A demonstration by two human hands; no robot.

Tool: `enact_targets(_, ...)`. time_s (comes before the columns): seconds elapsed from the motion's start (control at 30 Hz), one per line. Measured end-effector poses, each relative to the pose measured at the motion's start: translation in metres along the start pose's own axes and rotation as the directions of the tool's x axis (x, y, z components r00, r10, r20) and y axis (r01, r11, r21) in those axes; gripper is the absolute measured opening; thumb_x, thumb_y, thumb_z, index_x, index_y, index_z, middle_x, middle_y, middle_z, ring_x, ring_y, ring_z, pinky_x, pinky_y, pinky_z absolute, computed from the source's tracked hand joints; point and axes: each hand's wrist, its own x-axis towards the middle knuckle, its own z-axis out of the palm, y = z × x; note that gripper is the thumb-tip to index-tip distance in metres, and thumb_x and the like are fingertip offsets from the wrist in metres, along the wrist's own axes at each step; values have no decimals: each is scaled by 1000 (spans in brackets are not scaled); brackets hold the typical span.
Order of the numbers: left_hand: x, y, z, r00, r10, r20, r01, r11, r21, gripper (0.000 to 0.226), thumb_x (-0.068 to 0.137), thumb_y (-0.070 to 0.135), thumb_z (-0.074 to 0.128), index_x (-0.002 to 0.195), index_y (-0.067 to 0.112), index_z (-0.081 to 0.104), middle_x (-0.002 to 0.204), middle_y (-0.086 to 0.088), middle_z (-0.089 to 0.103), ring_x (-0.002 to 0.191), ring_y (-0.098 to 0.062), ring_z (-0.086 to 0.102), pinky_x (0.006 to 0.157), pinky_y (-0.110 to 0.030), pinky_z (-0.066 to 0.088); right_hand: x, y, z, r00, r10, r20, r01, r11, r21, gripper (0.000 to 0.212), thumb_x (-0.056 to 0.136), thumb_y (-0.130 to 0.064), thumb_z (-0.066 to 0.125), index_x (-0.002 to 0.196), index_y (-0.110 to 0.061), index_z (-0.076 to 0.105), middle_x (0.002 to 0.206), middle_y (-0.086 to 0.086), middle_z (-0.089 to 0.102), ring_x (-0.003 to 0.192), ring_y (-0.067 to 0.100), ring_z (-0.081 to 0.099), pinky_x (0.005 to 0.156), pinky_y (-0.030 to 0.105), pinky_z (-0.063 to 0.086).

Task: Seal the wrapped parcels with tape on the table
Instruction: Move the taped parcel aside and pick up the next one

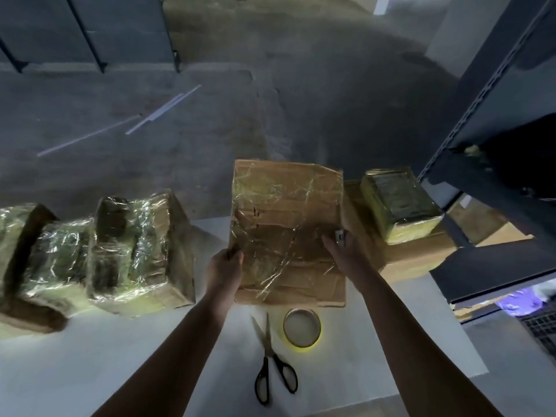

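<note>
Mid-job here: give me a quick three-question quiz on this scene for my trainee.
1. True or false: the tape roll lies to the left of the scissors.
2. What does the left hand grip? A) the tape roll B) the edge of the cardboard parcel C) the scissors
3. Fill in: the small wrapped parcel at the right rests on a ____.

Key: 1 false, the roll lies to the right of the scissors. 2 B. 3 cardboard box.
</note>
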Motion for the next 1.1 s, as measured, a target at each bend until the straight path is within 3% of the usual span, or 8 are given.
enact_targets(0.1,8,14,13,1000,4,0,-4,998,56,20,97,20,52,95,6,66,69,-1,55,62,-13,50,52,-26,35,-2,21,-2,994,-27,-104,13,991,-131,37,89,-36,64,110,-6,59,99,13,64,93,30,62,77,34,48)
enact_targets(0.27,23,21,44,985,-130,110,128,991,26,31,98,23,53,113,-1,63,88,-7,59,88,-27,58,78,-37,51,12,25,-7,986,-35,-161,-20,945,-327,57,94,-34,57,139,-6,37,126,17,57,113,33,57,81,29,42)
enact_targets(0.43,27,17,62,966,-211,149,209,977,32,37,100,29,48,118,-1,58,102,-13,60,97,-32,61,86,-41,54,30,34,-10,997,-73,-28,47,845,-533,75,90,-43,58,151,-18,22,140,17,42,126,34,45,100,45,44)
enact_targets(0.6,26,-2,61,964,-235,121,228,971,70,34,101,22,41,123,0,56,119,-15,59,108,-32,58,95,-44,51,28,50,6,993,-81,91,122,718,-685,59,95,-44,50,147,-23,31,154,17,19,135,36,37,105,45,39)
enact_targets(0.77,19,3,51,973,-179,149,166,982,93,39,98,19,40,134,9,51,130,-12,57,109,-30,60,92,-42,53,21,41,16,971,-225,85,210,619,-757,55,96,-37,49,147,-22,32,157,19,14,145,36,17,113,47,31)
enact_targets(0.87,3,14,37,985,-94,145,76,989,126,43,96,13,42,140,12,46,141,-8,49,115,-27,57,91,-38,53,11,18,30,955,-264,137,283,670,-686,55,98,-35,44,148,-22,28,155,16,22,139,33,30,108,42,35)
enact_targets(0.97,-9,19,15,995,-28,100,20,997,81,48,95,10,43,143,14,43,145,-5,44,101,-16,57,65,-20,50,-2,-8,52,923,-315,221,385,739,-553,45,99,-35,41,142,-23,36,146,13,38,129,30,44,100,41,45)
enact_targets(1.1,-16,17,-27,999,38,27,-38,999,-1,44,92,6,46,135,12,51,132,-21,55,88,-31,63,55,-23,41,-18,-38,88,885,-338,320,452,787,-419,45,98,-31,47,139,-13,45,138,16,49,126,31,48,104,43,41)
